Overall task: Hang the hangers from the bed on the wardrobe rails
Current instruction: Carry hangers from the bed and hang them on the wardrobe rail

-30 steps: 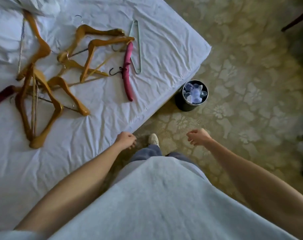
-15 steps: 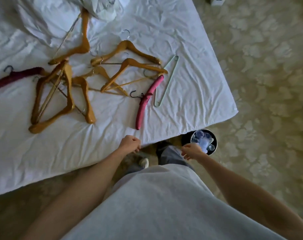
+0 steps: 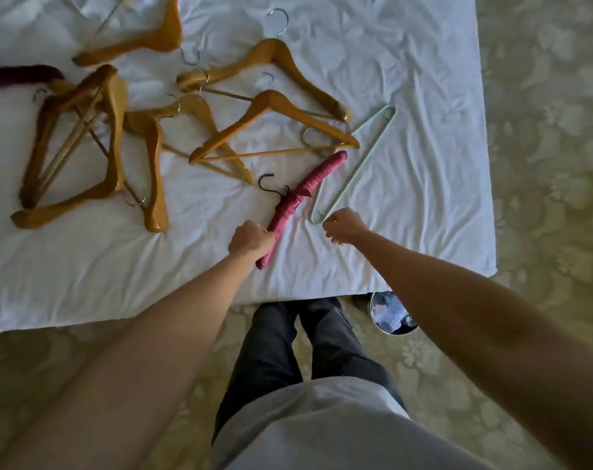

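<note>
Several wooden hangers (image 3: 271, 106) lie in a loose pile on the white bed sheet (image 3: 423, 164). A red padded hanger (image 3: 305, 191) with a black hook lies nearest the bed's edge, and my left hand (image 3: 251, 237) grips its near end. Just right of it lies a thin pale green hanger (image 3: 356, 157). My right hand (image 3: 344, 225) hovers with curled fingers at the green hanger's near corner; whether it holds the corner is unclear. A dark red hanger (image 3: 20, 74) shows at the far left. No wardrobe is in view.
I stand at the bed's near edge on patterned carpet (image 3: 542, 198). A small dark bin (image 3: 393, 313) with pale contents sits on the floor by my right leg, half under my right arm. The bed's right edge runs at about three quarters across the view.
I turned to face the bed and leaned in. Both hands rose from beside my legs to over the sheet; the left closed on the red hanger, the right reached the green one.
</note>
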The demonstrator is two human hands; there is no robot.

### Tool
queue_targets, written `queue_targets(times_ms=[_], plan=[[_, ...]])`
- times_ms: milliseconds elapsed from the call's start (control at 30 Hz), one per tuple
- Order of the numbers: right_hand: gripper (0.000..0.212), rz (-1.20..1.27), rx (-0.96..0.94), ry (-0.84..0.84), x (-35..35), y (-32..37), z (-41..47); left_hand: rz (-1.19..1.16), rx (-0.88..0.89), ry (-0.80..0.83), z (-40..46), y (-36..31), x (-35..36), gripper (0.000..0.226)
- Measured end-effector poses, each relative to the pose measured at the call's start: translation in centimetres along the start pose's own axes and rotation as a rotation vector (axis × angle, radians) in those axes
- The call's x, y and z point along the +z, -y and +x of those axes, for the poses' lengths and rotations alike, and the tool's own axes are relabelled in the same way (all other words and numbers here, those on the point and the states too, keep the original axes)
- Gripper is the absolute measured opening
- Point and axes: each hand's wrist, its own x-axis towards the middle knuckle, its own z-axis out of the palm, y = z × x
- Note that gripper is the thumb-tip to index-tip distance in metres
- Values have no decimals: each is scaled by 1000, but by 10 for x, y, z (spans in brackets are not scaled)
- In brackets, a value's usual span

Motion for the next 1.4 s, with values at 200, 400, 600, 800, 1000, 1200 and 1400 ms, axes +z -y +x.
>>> queue_targets(times_ms=[200,400,600,800,1000,1200,1400], plan=[[35,-82,75,-129,28,16,91,-11,6,-8,76,-9,29,37],[30,-93,120,-309,43,21,129,72,55,32,113,1,56,49],[32,-132,223,-173,36,5,92,11,116,263,90,3,48,21],[29,-393,256,-24,31,-42,7,-75,85,293,23,27,23,19],[33,-439,164,-167,19,-51,-72,-257,85,199,-44,31,-2,18],[42,-124,-17,-282,-3,-37,-123,-411,92,29,-94,26,-29,36],[26,249,-242,-306,-14,-11,-178,-547,142,-7,-134,16,-40,31]])
